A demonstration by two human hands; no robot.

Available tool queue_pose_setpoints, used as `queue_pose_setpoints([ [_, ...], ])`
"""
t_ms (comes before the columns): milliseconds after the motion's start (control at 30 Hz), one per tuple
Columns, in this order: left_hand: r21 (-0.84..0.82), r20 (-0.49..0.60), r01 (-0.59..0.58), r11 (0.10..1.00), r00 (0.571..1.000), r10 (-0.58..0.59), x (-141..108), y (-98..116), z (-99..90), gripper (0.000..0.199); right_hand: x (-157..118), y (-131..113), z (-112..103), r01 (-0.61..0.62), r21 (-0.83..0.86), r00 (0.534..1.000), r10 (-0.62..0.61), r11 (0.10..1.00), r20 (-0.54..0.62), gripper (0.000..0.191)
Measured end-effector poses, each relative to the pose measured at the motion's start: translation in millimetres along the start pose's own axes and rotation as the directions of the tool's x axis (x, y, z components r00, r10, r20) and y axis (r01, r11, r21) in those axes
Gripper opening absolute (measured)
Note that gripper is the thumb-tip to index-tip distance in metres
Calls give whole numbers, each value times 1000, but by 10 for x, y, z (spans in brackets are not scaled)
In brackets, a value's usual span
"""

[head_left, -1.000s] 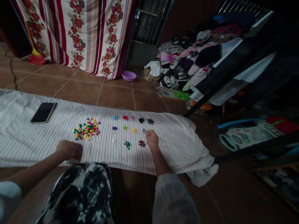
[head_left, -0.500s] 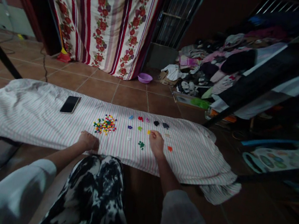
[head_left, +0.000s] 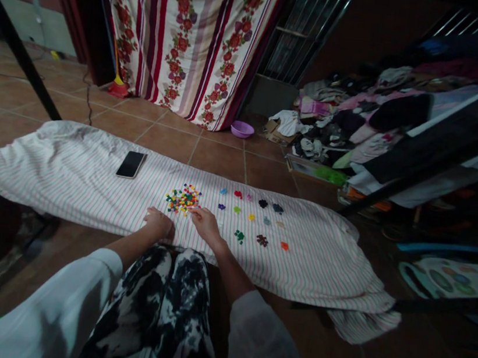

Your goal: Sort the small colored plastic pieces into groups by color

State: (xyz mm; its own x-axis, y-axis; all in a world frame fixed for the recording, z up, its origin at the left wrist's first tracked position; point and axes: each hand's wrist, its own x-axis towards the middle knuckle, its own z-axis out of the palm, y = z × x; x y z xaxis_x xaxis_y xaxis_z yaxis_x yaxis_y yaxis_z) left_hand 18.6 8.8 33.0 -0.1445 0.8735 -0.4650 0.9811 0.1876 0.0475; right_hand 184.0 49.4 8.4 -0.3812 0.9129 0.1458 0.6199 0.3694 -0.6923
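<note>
A mixed pile of small colourful pieces (head_left: 183, 199) lies on the striped cloth (head_left: 80, 181). At the pile's right edge is my right hand (head_left: 206, 226), its thumb and fingers pinched together; whatever is between them is too small to make out. My left hand (head_left: 158, 222) rests on the cloth just below the pile, fingers loosely apart and holding nothing. Right of the pile, small groups sorted by colour include red (head_left: 237, 194), black (head_left: 263, 204), yellow (head_left: 251, 217), green (head_left: 239, 236), brown (head_left: 262, 240) and orange (head_left: 285, 246) pieces.
A phone (head_left: 131, 164) lies on the cloth left of the pile. Beyond the cloth are a purple basin (head_left: 242, 129), a floral curtain (head_left: 205, 33) and a heap of clothes (head_left: 353, 112). Dark slanting bars stand at both sides.
My right hand has moved left from the yellow group to the mixed pile, uncovering the brown group. My left hand's fingers have spread a little. The camera view has shifted.
</note>
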Motion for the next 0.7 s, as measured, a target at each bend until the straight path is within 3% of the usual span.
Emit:
queue_pose_setpoints([
  [133,71,14,85,994,996,-86,-29,26,2,84,132,-125,214,28,-44,998,-25,999,52,24],
  [267,102,13,95,990,995,-97,-76,25,-23,80,246,-213,351,26,-117,994,-13,993,108,26],
  [700,126,4,90,988,996,-91,-143,33,-57,86,336,-467,493,-73,-339,988,115,938,106,21],
])
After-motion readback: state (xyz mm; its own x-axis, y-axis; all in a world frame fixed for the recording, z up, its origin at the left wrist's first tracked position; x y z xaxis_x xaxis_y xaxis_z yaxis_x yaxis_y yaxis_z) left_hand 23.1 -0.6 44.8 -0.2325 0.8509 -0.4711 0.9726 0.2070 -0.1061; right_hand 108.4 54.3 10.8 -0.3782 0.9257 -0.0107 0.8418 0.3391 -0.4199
